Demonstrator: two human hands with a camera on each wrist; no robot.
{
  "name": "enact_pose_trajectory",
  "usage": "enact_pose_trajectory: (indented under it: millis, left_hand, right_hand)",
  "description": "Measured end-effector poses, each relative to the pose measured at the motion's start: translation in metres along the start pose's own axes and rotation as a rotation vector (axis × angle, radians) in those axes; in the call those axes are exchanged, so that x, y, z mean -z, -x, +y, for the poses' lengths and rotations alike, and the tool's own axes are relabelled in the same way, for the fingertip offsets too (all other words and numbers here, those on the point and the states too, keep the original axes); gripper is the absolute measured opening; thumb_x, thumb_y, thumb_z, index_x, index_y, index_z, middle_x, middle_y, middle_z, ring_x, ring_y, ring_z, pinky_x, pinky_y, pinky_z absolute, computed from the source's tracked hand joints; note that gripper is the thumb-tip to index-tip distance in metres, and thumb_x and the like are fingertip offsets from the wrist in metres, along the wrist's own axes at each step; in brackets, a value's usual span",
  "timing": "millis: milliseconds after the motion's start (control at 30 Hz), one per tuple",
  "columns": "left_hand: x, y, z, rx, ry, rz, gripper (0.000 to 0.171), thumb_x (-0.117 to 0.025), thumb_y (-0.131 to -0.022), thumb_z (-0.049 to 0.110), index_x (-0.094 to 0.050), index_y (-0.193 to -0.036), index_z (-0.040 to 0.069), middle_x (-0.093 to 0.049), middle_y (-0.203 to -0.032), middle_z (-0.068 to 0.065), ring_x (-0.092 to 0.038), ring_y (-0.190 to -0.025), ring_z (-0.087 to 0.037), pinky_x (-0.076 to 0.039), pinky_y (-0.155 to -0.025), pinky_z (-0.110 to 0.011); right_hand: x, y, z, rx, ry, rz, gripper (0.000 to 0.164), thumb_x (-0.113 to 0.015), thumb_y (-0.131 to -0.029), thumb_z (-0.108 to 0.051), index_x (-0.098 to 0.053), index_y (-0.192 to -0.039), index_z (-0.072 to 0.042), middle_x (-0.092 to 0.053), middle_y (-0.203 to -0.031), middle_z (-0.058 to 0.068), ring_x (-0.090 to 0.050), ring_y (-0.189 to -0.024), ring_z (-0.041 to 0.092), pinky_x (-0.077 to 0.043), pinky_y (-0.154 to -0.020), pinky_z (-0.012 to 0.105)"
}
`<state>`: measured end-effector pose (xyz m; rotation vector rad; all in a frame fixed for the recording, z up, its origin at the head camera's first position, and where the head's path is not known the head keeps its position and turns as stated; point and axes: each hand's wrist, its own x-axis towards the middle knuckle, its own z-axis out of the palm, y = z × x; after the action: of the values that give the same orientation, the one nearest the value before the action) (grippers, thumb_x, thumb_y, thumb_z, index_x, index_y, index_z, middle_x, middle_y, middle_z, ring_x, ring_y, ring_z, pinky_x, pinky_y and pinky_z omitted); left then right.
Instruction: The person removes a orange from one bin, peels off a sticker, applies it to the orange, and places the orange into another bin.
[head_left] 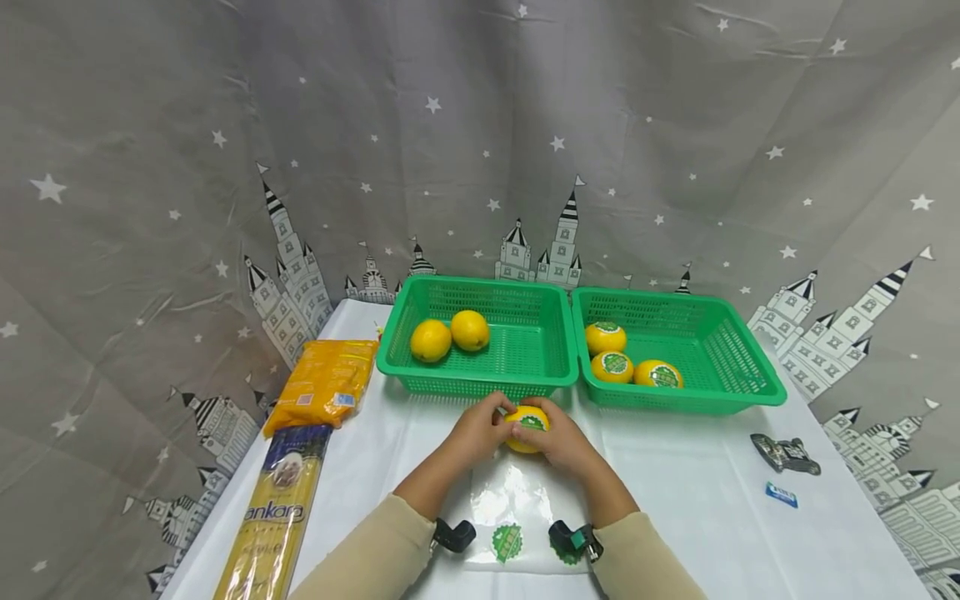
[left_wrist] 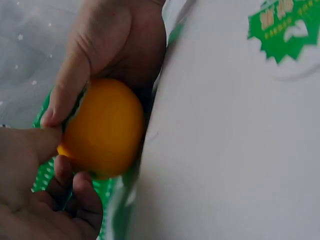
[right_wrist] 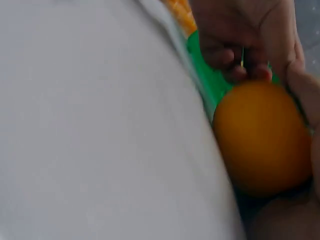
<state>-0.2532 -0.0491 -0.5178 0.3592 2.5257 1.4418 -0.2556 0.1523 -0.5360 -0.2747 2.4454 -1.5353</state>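
Both hands meet at a yellow lemon [head_left: 519, 447] above the table, in front of the baskets. My right hand [head_left: 564, 442] grips it from the right, with its thumb across the front. From the other side, my left hand [head_left: 477, 432] holds it with curled fingers and thumb; its fingertips touch the skin in the left wrist view. A green round sticker [head_left: 531, 422] shows on the lemon between the thumbs. Below the hands lies a glossy sheet [head_left: 491, 500] bearing green stickers [head_left: 507, 542].
Two plain lemons [head_left: 431, 341] lie in the left green basket [head_left: 480, 385]. The right green basket [head_left: 675, 403] holds three stickered lemons [head_left: 612, 367]. An orange packet [head_left: 322, 383] and a spaghetti pack [head_left: 273, 512] lie left; a dark shiny object [head_left: 785, 454] and small blue packet [head_left: 782, 495] lie right.
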Motion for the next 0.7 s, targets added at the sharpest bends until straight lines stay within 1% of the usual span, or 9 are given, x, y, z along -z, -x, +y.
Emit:
enact_pose_trajectory:
  millis: [100, 167, 200, 333, 400, 467, 567, 633, 700]
  left_hand:
    - [-0.003, -0.001, -0.003, -0.003, 0.020, -0.002, 0.020, -0.069, -0.102, 0.019, -0.062, -0.119, 0.013, -0.059, -0.083, -0.002, -0.053, -0.059, -0.013, -0.046, -0.054, -0.026]
    - [-0.003, -0.002, -0.003, 0.003, 0.021, 0.003, 0.020, -0.070, -0.102, 0.021, -0.062, -0.119, 0.014, -0.060, -0.085, -0.002, -0.054, -0.063, -0.013, -0.046, -0.057, -0.027]
    - [-0.003, -0.002, -0.003, 0.006, 0.020, 0.004, 0.020, -0.070, -0.102, 0.022, -0.062, -0.119, 0.014, -0.060, -0.086, -0.002, -0.054, -0.065, -0.014, -0.047, -0.058, -0.027]
    - [-0.002, -0.004, -0.002, 0.021, 0.021, -0.006, 0.021, -0.071, -0.101, 0.024, -0.061, -0.118, 0.014, -0.061, -0.092, -0.006, -0.058, -0.072, -0.018, -0.051, -0.061, -0.031]
    - [-0.002, -0.005, -0.003, 0.022, 0.018, -0.014, 0.021, -0.071, -0.101, 0.024, -0.061, -0.118, 0.015, -0.063, -0.099, -0.008, -0.062, -0.079, -0.020, -0.054, -0.066, -0.033]
    - [-0.002, -0.006, -0.004, 0.016, 0.014, -0.013, 0.021, -0.072, -0.101, 0.025, -0.062, -0.118, 0.015, -0.065, -0.111, -0.011, -0.065, -0.092, -0.023, -0.057, -0.075, -0.037]
    - [-0.003, -0.007, -0.006, 0.011, 0.011, -0.011, 0.021, -0.071, -0.101, 0.025, -0.062, -0.119, 0.017, -0.064, -0.128, -0.012, -0.064, -0.113, -0.027, -0.057, -0.090, -0.044]
    - [-0.004, -0.007, -0.007, 0.011, 0.023, -0.018, 0.021, -0.070, -0.102, 0.026, -0.061, -0.120, 0.018, -0.063, -0.133, -0.012, -0.062, -0.121, -0.029, -0.055, -0.097, -0.047]
    - [-0.005, -0.007, -0.009, 0.013, 0.041, -0.031, 0.022, -0.069, -0.103, 0.026, -0.059, -0.121, 0.018, -0.063, -0.136, -0.011, -0.061, -0.125, -0.030, -0.054, -0.100, -0.049]
  right_hand:
    - [0.000, -0.002, 0.005, -0.015, 0.014, 0.006, 0.058, -0.078, -0.093, -0.047, -0.060, -0.141, -0.021, -0.067, -0.122, 0.005, -0.063, -0.102, 0.019, -0.050, -0.090, 0.035]
    - [0.002, -0.002, 0.007, -0.011, 0.017, 0.002, 0.058, -0.077, -0.094, -0.048, -0.061, -0.143, -0.021, -0.067, -0.127, 0.006, -0.063, -0.105, 0.020, -0.050, -0.091, 0.036]
    - [0.004, -0.002, 0.009, -0.012, -0.003, -0.012, 0.058, -0.075, -0.095, -0.047, -0.060, -0.145, -0.021, -0.066, -0.131, 0.007, -0.063, -0.109, 0.022, -0.050, -0.093, 0.037]
    - [0.011, -0.005, 0.015, -0.004, -0.131, -0.119, 0.060, -0.069, -0.102, -0.036, -0.050, -0.155, -0.015, -0.054, -0.150, 0.015, -0.057, -0.125, 0.026, -0.050, -0.100, 0.034]
    - [0.015, -0.006, 0.020, -0.012, -0.207, -0.174, 0.063, -0.066, -0.104, -0.031, -0.043, -0.160, -0.014, -0.048, -0.156, 0.018, -0.054, -0.130, 0.026, -0.050, -0.101, 0.030]
    - [0.018, -0.007, 0.025, 0.001, -0.281, -0.226, 0.066, -0.064, -0.106, -0.028, -0.036, -0.163, -0.011, -0.042, -0.160, 0.021, -0.052, -0.135, 0.027, -0.049, -0.103, 0.027]
    - [0.022, -0.007, 0.030, 0.033, -0.392, -0.295, 0.070, -0.059, -0.108, -0.026, -0.026, -0.166, -0.006, -0.031, -0.166, 0.024, -0.046, -0.142, 0.026, -0.047, -0.107, 0.023]
    - [0.023, -0.007, 0.033, 0.047, -0.459, -0.337, 0.071, -0.056, -0.109, -0.025, -0.019, -0.166, -0.003, -0.026, -0.168, 0.025, -0.042, -0.146, 0.024, -0.044, -0.111, 0.022]
    - [0.024, -0.006, 0.035, 0.058, -0.485, -0.357, 0.071, -0.054, -0.111, -0.024, -0.016, -0.167, -0.003, -0.023, -0.169, 0.025, -0.041, -0.147, 0.022, -0.043, -0.111, 0.021]
